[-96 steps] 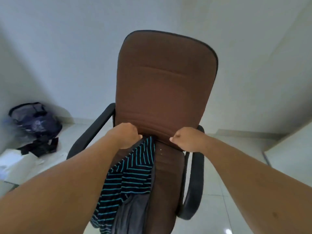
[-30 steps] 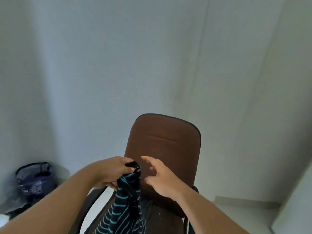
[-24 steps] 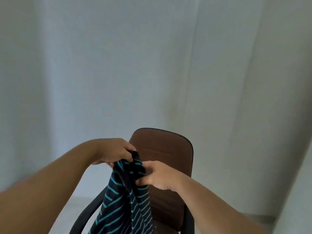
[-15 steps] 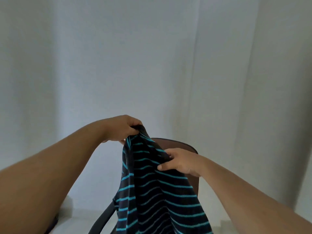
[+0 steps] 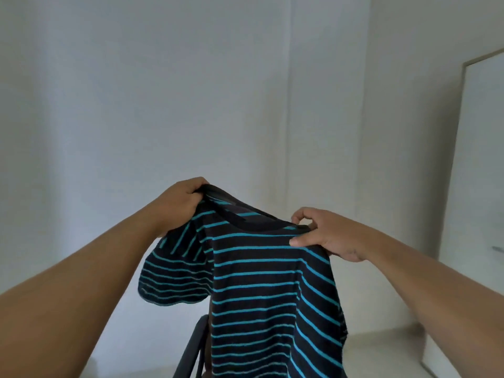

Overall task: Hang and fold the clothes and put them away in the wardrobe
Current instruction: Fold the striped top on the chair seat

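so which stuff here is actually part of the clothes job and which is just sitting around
Part of the job:
- striped shirt, held up by its top edge
- left hand, gripping the collar end
- right hand, pinching the other shoulder

Just there:
- chair, only an armrest showing below the shirt
- white panel leaning at the right
- wall

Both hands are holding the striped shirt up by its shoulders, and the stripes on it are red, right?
Not red: the head view shows teal stripes on the dark striped shirt. The left hand and right hand do hold it up by the shoulders.
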